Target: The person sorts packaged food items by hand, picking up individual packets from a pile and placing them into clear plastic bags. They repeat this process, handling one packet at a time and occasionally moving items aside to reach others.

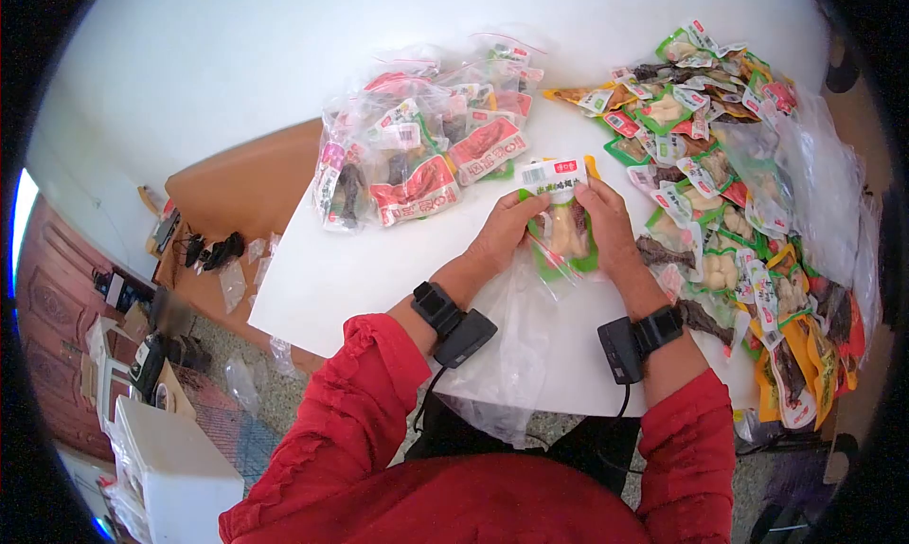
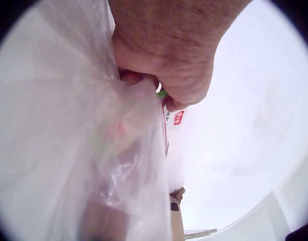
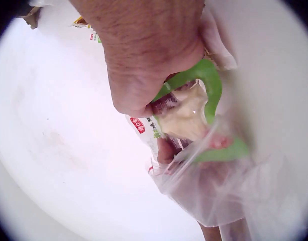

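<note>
Both hands meet over the near middle of the table. A vacuum-packed snack pouch [image 1: 565, 236] with a green border, white label and pale pieces of food is pinched between them. The left hand [image 1: 502, 231] grips its left side, thumb on the front. On the opposite side the right hand [image 1: 611, 227] grips the edge, thumb near the label. A clear plastic bag [image 1: 507, 326] hangs below the left hand and trails over the table edge. In the right wrist view the clear bag's mouth [image 3: 194, 155] overlaps the pouch's lower end. Bag plastic hides most of the left fingers in the left wrist view.
Filled clear bags of pouches [image 1: 417, 156] stand at the back left of the white table [image 1: 312, 269]. A large heap of loose pouches [image 1: 710, 194] covers the right side, with clear plastic bags [image 1: 833, 194] lying over its outer edge. A brown cardboard box [image 1: 256, 165] sits beyond the left edge.
</note>
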The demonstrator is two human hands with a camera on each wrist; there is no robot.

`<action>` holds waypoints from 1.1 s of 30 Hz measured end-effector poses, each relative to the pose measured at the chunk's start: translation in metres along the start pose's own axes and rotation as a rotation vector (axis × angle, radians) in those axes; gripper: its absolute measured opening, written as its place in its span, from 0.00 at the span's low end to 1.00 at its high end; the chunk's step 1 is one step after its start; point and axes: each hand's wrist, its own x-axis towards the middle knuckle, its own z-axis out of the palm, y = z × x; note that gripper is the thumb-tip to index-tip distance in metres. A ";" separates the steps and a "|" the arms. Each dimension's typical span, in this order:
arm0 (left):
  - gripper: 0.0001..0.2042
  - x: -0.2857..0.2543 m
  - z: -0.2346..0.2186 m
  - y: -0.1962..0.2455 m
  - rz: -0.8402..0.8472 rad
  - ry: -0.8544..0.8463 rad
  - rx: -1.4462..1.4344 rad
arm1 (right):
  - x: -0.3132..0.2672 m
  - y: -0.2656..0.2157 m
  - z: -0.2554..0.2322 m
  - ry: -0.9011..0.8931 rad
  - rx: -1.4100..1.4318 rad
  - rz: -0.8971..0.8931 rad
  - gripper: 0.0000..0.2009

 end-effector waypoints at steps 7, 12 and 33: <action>0.07 0.003 -0.001 -0.003 0.034 0.020 -0.032 | -0.006 -0.007 0.005 -0.120 -0.028 -0.045 0.12; 0.06 0.004 -0.006 -0.004 0.007 0.001 -0.005 | -0.006 -0.005 0.006 -0.177 0.008 -0.020 0.15; 0.27 -0.010 0.008 0.011 0.102 0.137 0.273 | -0.004 0.002 0.005 -0.115 0.003 0.050 0.11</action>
